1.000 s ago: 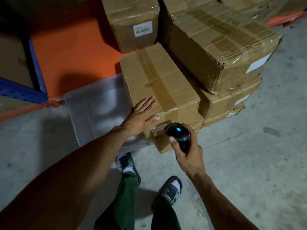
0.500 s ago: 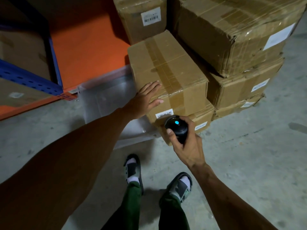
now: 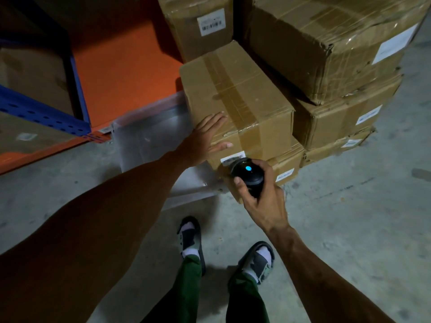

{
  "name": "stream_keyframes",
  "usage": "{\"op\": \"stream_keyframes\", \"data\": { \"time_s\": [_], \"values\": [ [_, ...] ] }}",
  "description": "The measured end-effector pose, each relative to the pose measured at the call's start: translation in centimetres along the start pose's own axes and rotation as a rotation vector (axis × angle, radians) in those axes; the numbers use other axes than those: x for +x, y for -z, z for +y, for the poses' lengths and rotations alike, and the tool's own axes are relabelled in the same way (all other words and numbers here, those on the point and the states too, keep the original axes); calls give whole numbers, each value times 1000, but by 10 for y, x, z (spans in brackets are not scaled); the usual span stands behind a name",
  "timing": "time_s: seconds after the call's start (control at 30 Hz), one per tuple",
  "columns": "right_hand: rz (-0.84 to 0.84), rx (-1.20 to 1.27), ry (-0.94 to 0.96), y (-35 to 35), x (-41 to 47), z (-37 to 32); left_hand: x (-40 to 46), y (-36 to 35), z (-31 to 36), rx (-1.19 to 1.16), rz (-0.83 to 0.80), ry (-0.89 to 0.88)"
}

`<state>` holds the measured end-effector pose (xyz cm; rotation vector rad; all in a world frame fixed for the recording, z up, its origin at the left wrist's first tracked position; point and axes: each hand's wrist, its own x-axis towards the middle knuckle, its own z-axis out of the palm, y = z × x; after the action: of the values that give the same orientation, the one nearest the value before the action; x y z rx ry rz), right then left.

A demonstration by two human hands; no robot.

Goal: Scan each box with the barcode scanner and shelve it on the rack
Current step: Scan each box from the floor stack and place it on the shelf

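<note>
A taped cardboard box (image 3: 235, 99) lies on top of a low stack in the middle of the head view. My left hand (image 3: 203, 138) rests flat on its near left corner, fingers spread. A white barcode label (image 3: 229, 157) shows on the box's near face. My right hand (image 3: 261, 197) is wrapped around a black barcode scanner (image 3: 247, 174) with a blue light on top, held right up against that label. The rack (image 3: 121, 66) with blue posts and an orange shelf stands to the left.
More cardboard boxes (image 3: 331, 43) are stacked to the right and behind, one upright box (image 3: 200, 26) carrying a barcode label. A clear plastic bin (image 3: 151, 136) sits on the floor left of the stack. My feet in sandals stand on the concrete floor (image 3: 349, 229).
The scanner has moved up closer to the label on the box's near face. My left hand has stayed on the box corner. The view has shifted slightly.
</note>
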<state>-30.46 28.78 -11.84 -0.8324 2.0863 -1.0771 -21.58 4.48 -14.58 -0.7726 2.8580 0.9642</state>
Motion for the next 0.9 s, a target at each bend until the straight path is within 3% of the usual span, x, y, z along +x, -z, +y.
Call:
{"op": "stream_keyframes", "data": {
  "time_s": [0.4,0.57,0.73,0.9],
  "values": [
    [58,18,-16,-2,-2,-4,-8,7,-2,-51,24,-22],
    [140,70,-74,5,1,-1,-25,21,-38,-8,-106,-15],
    [237,111,-150,15,19,14,-61,34,-76,-100,-115,-81],
    [149,-26,-213,35,65,37,-74,31,-84,109,-29,-140]
  ]
}}
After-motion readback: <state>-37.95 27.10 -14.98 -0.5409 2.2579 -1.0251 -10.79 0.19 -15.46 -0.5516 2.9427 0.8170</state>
